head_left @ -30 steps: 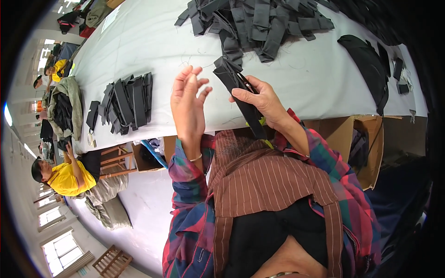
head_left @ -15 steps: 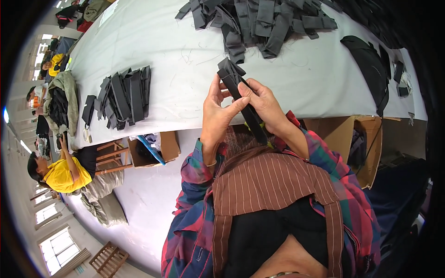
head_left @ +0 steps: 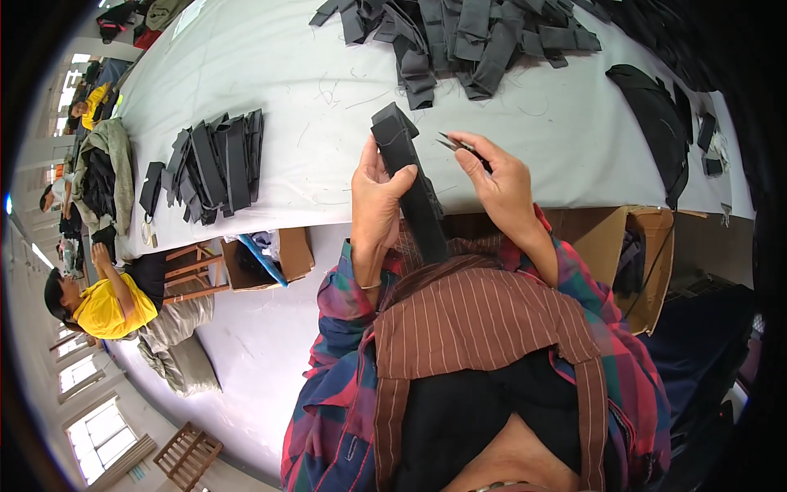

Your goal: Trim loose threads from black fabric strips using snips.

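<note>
Our right hand (head_left: pixel 504 184) has drawn off rightward since the last frame, leaving the strip (head_left: pixel 410 168) to our left hand (head_left: pixel 375 197) alone. Leftmost, a co-worker (head_left: pixel 119 307) in yellow looks small and warped. Next, on the table (head_left: pixel 303 156), lies a row of strips (head_left: pixel 217 168), overlapping too closely for us to count. Our left thumb clamps the strip, which slants across the table's near edge; the other fingers are mostly hidden behind it. Beyond, a heap (head_left: pixel 471 41) is cut off above. Our right hand pinches a pointed tool (head_left: pixel 457 146), its handle mostly covered; we cannot tell snips from tweezers. Far right, dark cloth (head_left: pixel 648 37) merges into the rim.
</note>
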